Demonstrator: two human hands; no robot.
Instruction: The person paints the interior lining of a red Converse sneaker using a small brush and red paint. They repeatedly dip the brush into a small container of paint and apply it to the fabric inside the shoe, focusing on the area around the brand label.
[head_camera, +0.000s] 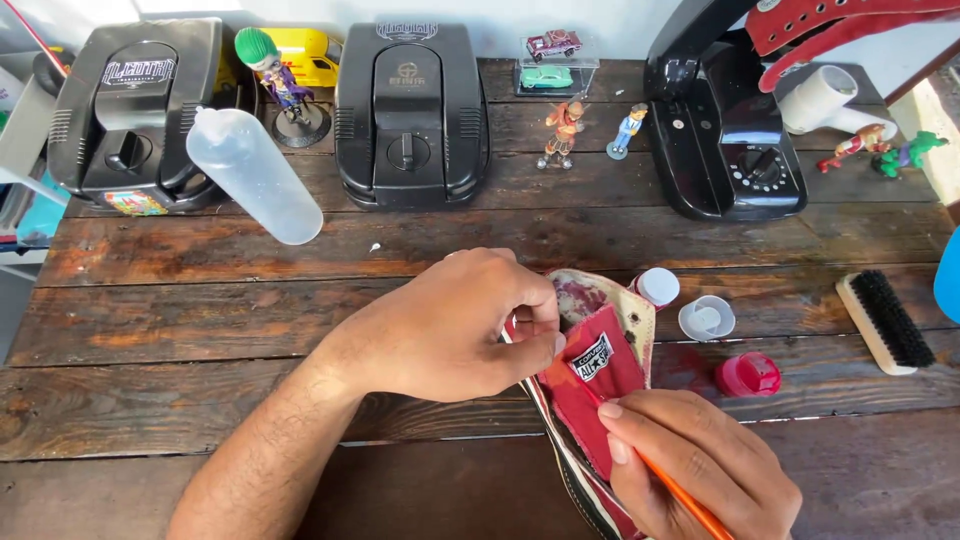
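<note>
The left hand (455, 325) pinches the edge of a canvas sneaker (590, 400) lying near the front edge of the wooden table (200, 330), holding it steady. The right hand (700, 470) is closed around a thin orange-handled brush (680, 495), tip on the red tongue. The tongue looks solidly red, while the heel lining is only blotched (unevenly stained), so colouring seems partly done. An open small bottle (657, 287) and its red cap (748, 374) sit just beside.

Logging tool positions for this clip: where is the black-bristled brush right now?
In the head view, the brush lies at the far right of the wooden table, right of the red cap and the white cap, untouched by either hand.
</note>
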